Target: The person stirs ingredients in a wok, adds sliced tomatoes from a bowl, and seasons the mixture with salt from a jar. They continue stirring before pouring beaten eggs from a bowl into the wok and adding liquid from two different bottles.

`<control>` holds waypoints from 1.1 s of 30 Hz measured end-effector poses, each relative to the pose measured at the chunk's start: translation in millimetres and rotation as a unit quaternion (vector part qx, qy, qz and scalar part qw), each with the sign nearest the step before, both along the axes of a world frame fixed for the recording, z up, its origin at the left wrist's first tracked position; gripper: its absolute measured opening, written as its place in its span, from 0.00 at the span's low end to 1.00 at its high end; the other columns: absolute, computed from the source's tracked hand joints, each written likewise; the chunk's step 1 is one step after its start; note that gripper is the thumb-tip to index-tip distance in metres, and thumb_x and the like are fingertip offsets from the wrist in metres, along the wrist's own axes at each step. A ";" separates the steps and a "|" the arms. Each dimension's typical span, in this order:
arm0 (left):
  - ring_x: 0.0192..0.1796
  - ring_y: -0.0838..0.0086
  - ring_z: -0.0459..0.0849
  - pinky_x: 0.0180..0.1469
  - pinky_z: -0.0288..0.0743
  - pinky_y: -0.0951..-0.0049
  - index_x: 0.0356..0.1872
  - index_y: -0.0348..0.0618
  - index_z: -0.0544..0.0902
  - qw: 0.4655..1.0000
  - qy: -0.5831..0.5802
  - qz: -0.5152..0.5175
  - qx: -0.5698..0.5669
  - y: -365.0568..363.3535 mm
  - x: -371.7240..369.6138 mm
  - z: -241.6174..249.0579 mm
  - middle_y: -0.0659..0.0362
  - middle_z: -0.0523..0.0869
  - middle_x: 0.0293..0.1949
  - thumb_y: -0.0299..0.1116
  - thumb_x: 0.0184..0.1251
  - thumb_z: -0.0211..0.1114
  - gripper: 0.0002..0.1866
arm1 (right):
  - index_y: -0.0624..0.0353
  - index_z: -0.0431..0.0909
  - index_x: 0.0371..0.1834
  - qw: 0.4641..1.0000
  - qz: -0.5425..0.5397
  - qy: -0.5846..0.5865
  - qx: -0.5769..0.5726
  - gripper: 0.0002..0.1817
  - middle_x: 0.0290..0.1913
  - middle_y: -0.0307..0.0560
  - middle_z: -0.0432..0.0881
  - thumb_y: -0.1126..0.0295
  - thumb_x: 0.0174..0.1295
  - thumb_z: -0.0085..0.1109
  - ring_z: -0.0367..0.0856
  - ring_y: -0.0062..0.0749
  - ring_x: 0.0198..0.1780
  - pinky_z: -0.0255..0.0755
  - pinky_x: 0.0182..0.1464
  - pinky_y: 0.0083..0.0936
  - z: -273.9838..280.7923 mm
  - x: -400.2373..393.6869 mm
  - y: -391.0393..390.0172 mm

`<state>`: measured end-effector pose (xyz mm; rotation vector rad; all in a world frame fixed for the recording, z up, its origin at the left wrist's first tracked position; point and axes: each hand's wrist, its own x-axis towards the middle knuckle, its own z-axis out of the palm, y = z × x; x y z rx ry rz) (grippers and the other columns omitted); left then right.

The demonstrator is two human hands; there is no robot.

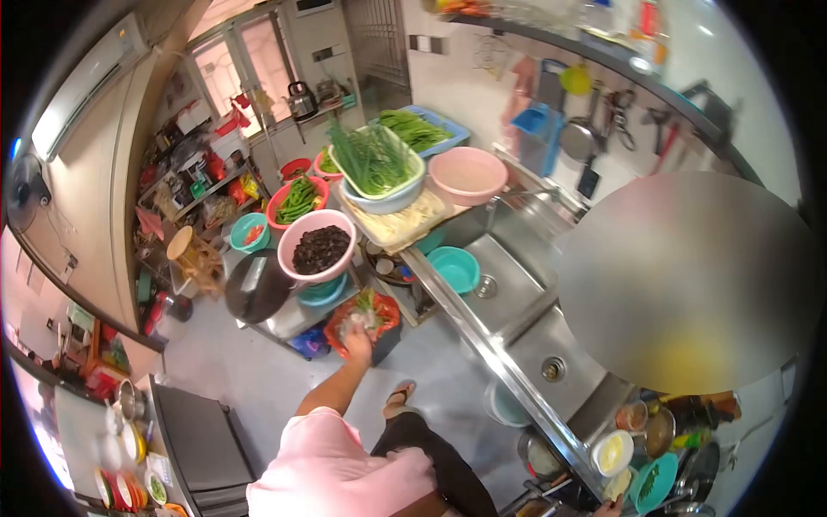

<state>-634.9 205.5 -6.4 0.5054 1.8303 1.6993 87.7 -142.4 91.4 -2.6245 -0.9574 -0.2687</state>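
Observation:
My left hand (pixel 357 341) reaches into a bin lined with a red plastic bag (pixel 388 316), its fingers blurred among pale scraps (pixel 353 324). Green leafy trimmings (pixel 368 303) lie in the bag beside them. I cannot tell whether the fingers grip any of the scraps. My right hand (pixel 610 507) shows only in part at the bottom edge, close to a pale yellowish piece (pixel 617 486) by the counter. Near it stand a white bowl with yellow contents (pixel 612 453) and a teal bowl with greens (pixel 655 481).
A pink basin of dark pieces (pixel 317 247) and a basket of long greens (pixel 376 161) stand past the bin. On the right is a steel double sink (pixel 510 258) holding a teal basin (pixel 453 270). A grey cabinet (pixel 200 439) stands at lower left. A blur covers the right side.

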 end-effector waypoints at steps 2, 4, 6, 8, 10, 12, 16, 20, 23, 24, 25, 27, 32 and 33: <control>0.21 0.77 0.77 0.23 0.71 0.76 0.37 0.40 0.77 0.994 0.051 0.073 0.069 46.2 -80.0 -2.7 0.57 0.83 0.24 0.43 0.80 0.50 0.17 | 0.68 0.83 0.45 0.993 0.088 0.080 0.002 0.19 0.41 0.66 0.85 0.61 0.65 0.56 0.83 0.58 0.40 0.77 0.47 0.43 -52.4 -27.8 55.6; 0.23 0.77 0.78 0.24 0.71 0.76 0.38 0.39 0.78 0.989 0.062 0.116 0.073 86.4 -183.9 -8.2 0.57 0.83 0.25 0.42 0.80 0.49 0.17 | 0.70 0.82 0.46 0.980 0.109 0.136 -0.093 0.20 0.44 0.69 0.85 0.61 0.67 0.54 0.83 0.61 0.44 0.75 0.52 0.47 -74.3 -81.5 118.7; 0.25 0.75 0.79 0.25 0.72 0.74 0.39 0.39 0.79 0.976 0.133 0.160 0.064 115.0 -262.3 17.6 0.57 0.83 0.24 0.42 0.80 0.49 0.17 | 0.70 0.82 0.46 0.965 0.133 0.167 -0.150 0.22 0.45 0.69 0.85 0.58 0.68 0.53 0.82 0.63 0.47 0.73 0.55 0.47 -75.2 -152.3 180.0; 0.25 0.74 0.79 0.25 0.72 0.73 0.40 0.40 0.78 0.966 0.155 0.206 0.028 139.9 -372.6 -14.1 0.57 0.81 0.24 0.43 0.80 0.48 0.17 | 0.69 0.81 0.50 0.952 0.218 0.152 -0.155 0.26 0.44 0.67 0.85 0.52 0.70 0.52 0.83 0.56 0.46 0.75 0.50 0.45 -121.4 -169.6 210.7; 0.26 0.71 0.81 0.26 0.76 0.72 0.46 0.40 0.75 0.969 -0.078 0.215 0.097 158.5 -439.9 -17.3 0.56 0.82 0.28 0.46 0.79 0.49 0.18 | 0.68 0.80 0.53 0.900 0.249 0.244 -0.263 0.26 0.43 0.64 0.85 0.53 0.71 0.53 0.84 0.48 0.43 0.76 0.45 0.41 -79.8 -217.6 235.6; 0.28 0.66 0.84 0.26 0.80 0.69 0.49 0.35 0.72 0.957 -0.149 0.227 0.103 172.5 -516.8 -41.5 0.51 0.83 0.31 0.47 0.78 0.53 0.20 | 0.68 0.79 0.55 0.858 0.262 0.301 -0.325 0.25 0.43 0.62 0.85 0.54 0.71 0.53 0.84 0.43 0.41 0.76 0.42 0.39 -44.4 -252.4 263.6; 0.29 0.58 0.86 0.28 0.86 0.65 0.55 0.27 0.68 0.915 -0.264 0.293 0.080 203.4 -593.1 -31.0 0.41 0.83 0.38 0.48 0.74 0.60 0.29 | 0.68 0.78 0.56 0.857 0.228 0.300 -0.352 0.24 0.42 0.61 0.85 0.58 0.69 0.53 0.83 0.42 0.40 0.76 0.41 0.38 -34.7 -297.4 292.1; 0.36 0.56 0.86 0.35 0.88 0.59 0.60 0.37 0.69 0.922 -0.289 0.225 0.128 226.6 -640.7 -55.3 0.45 0.81 0.50 0.50 0.72 0.62 0.28 | 0.68 0.78 0.57 0.862 0.184 0.294 -0.370 0.23 0.41 0.60 0.86 0.61 0.67 0.53 0.83 0.40 0.38 0.76 0.40 0.37 -35.9 -325.6 306.3; 0.50 0.58 0.83 0.42 0.88 0.56 0.62 0.41 0.70 0.913 -0.322 0.217 0.121 241.5 -654.6 -70.7 0.52 0.79 0.55 0.41 0.71 0.62 0.24 | 0.68 0.77 0.58 0.866 0.161 0.294 -0.371 0.22 0.40 0.59 0.86 0.64 0.65 0.53 0.83 0.39 0.37 0.76 0.39 0.36 -38.1 -341.1 310.3; 0.49 0.58 0.84 0.42 0.89 0.57 0.61 0.39 0.71 0.909 -0.314 0.241 0.129 243.7 -653.8 -67.9 0.50 0.80 0.54 0.37 0.71 0.61 0.22 | 0.68 0.77 0.58 0.867 0.155 0.295 -0.370 0.22 0.40 0.58 0.86 0.65 0.65 0.53 0.83 0.39 0.36 0.76 0.39 0.35 -38.8 -343.3 310.4; 0.48 0.58 0.84 0.42 0.89 0.58 0.60 0.37 0.72 0.905 -0.303 0.266 0.137 241.9 -652.4 -62.4 0.49 0.80 0.54 0.33 0.70 0.59 0.20 | 0.68 0.77 0.58 0.867 0.152 0.297 -0.370 0.22 0.40 0.58 0.86 0.66 0.64 0.53 0.83 0.38 0.36 0.76 0.39 0.35 -40.0 -345.6 309.3; 0.45 0.57 0.85 0.42 0.90 0.59 0.56 0.32 0.74 0.909 -0.249 0.307 0.135 228.4 -644.9 -50.7 0.47 0.81 0.52 0.30 0.69 0.58 0.17 | 0.68 0.77 0.59 0.867 0.149 0.305 -0.365 0.22 0.39 0.57 0.86 0.68 0.64 0.53 0.83 0.38 0.35 0.76 0.38 0.34 -41.3 -349.1 307.9; 0.38 0.61 0.87 0.35 0.89 0.62 0.43 0.24 0.77 0.946 -0.046 0.293 0.128 193.2 -558.6 13.0 0.47 0.83 0.39 0.32 0.69 0.60 0.15 | 0.68 0.76 0.60 0.875 0.160 0.323 -0.323 0.22 0.38 0.56 0.86 0.73 0.61 0.53 0.83 0.36 0.33 0.76 0.37 0.32 -56.7 -342.8 293.9; 0.35 0.66 0.86 0.37 0.86 0.63 0.45 0.22 0.79 0.952 -0.006 0.261 0.159 184.7 -511.4 44.7 0.48 0.85 0.39 0.35 0.70 0.57 0.19 | 0.67 0.76 0.60 0.879 0.166 0.327 -0.306 0.23 0.38 0.55 0.86 0.74 0.61 0.53 0.82 0.35 0.32 0.76 0.37 0.32 -63.7 -339.9 288.2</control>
